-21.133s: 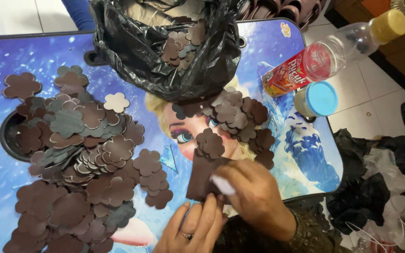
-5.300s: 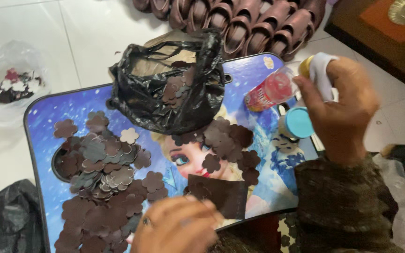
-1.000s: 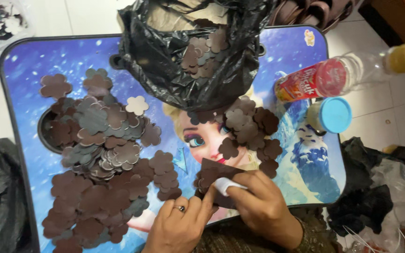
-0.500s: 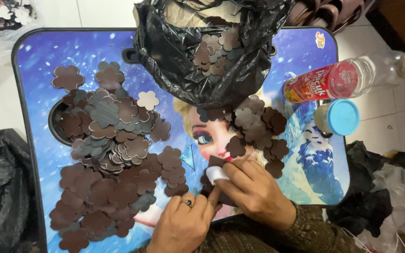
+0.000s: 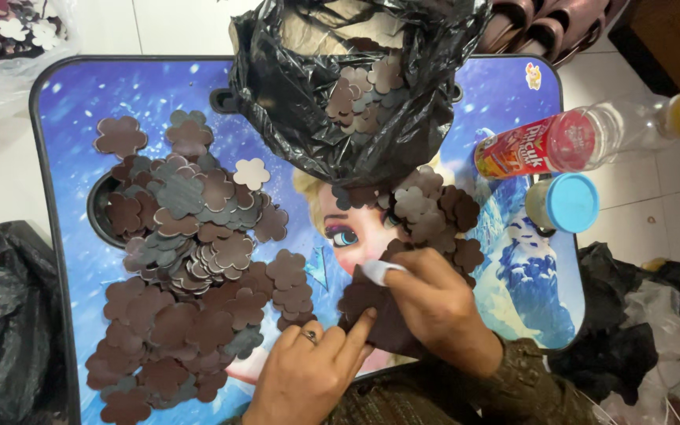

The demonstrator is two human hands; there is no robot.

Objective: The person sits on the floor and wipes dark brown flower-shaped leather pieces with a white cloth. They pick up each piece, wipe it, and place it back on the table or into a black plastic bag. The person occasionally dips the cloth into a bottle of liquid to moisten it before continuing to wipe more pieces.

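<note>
Both hands press a dark brown flower-shaped piece (image 5: 365,303) near the blue table's (image 5: 80,118) front edge.
Left hand (image 5: 308,374) pins it with extended fingers; right hand (image 5: 434,303) grips a white cloth (image 5: 378,271) against it.

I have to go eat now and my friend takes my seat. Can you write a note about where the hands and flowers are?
Left hand: flat on the table, fingertips pressing the edge of a brown flower; a ring on one finger.
Right hand: on a dark brown sheet under the flower, with white wrap on one fingertip.
Flowers: big pile on the left of the blue table; a smaller bunch by the right hand; more inside the black bag at the top.
Bottle lying down and blue-lid jar at the right.
Done: many flowers laid out. Left: the ones in the bag, and the one in hand.
</note>
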